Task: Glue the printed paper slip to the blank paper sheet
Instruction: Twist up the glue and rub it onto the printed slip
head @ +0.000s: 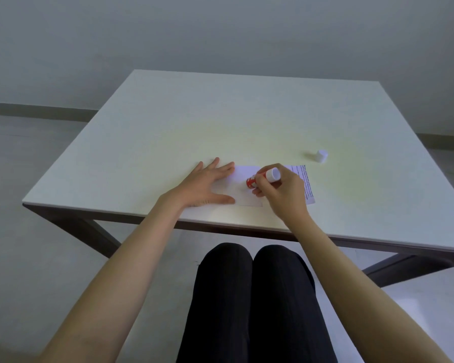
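The worktop (247, 113) is a plain white rectangular slab with a thin pale edge, carried on a dark frame with angled legs; its surface is matt and shows a faint yellowish cast toward the centre. Taking the blank sheet (243, 191) as reference: it lies flat near the worktop's front edge, white on white, its outline hard to trace on the left side. The left hand (207, 186) rests palm down on the sheet's left part, fingers spread and flat. The right hand (279, 189) is over the sheet's right part, fingers closed around a red glue stick (260, 178), which is tilted with its white base end up and its other end down at the sheet; actual contact cannot be confirmed. The printed slip (307, 186) lies just right of the sheet, partly hidden by the right hand, its text along the right margin illegible. A white cap (321, 156) stands behind and to the right of the sheet, apart from the slip. Beyond the worktop is a bare grey wall with a darker skirting strip and a grey floor. Dark-trousered knees (252, 297) show below the front edge.
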A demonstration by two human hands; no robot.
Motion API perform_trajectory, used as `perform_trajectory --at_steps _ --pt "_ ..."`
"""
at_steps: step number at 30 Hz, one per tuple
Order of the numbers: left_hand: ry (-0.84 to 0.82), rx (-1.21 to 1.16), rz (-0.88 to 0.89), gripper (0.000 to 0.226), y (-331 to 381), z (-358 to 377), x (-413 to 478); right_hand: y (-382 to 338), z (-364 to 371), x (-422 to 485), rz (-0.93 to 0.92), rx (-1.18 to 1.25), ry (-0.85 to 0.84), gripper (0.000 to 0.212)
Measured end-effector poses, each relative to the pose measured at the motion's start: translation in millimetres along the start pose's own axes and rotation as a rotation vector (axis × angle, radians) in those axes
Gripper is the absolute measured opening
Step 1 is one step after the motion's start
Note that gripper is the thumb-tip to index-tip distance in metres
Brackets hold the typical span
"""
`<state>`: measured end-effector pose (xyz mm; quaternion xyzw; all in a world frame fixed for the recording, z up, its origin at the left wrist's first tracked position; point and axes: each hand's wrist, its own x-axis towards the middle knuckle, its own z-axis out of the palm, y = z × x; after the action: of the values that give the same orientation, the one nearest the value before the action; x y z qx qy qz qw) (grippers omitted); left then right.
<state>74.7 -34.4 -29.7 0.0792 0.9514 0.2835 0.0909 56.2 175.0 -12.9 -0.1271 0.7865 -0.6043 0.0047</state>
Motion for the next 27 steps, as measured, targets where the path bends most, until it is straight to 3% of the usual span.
perform_trajectory --at_steps 3,9,18,27 --pt "-0.001 -0.002 0.002 0.086 0.4 -0.3 -0.5 3.4 -4.5 -8.0 0.009 0.005 -0.033 0.010" --pt "-0.023 0.007 -0.010 0.081 3.8 -2.2 -2.3 1.5 -18.0 24.3 0.080 -0.014 0.119 0.012" --pt "-0.014 -0.015 -0.012 0.085 5.2 -2.0 -3.4 3.3 -31.7 -14.6 -0.001 -0.027 -0.067 0.010" --pt "-0.044 0.008 -0.025 0.082 5.9 -4.0 -2.5 0.2 -33.7 2.7 0.055 -0.029 0.044 0.009"
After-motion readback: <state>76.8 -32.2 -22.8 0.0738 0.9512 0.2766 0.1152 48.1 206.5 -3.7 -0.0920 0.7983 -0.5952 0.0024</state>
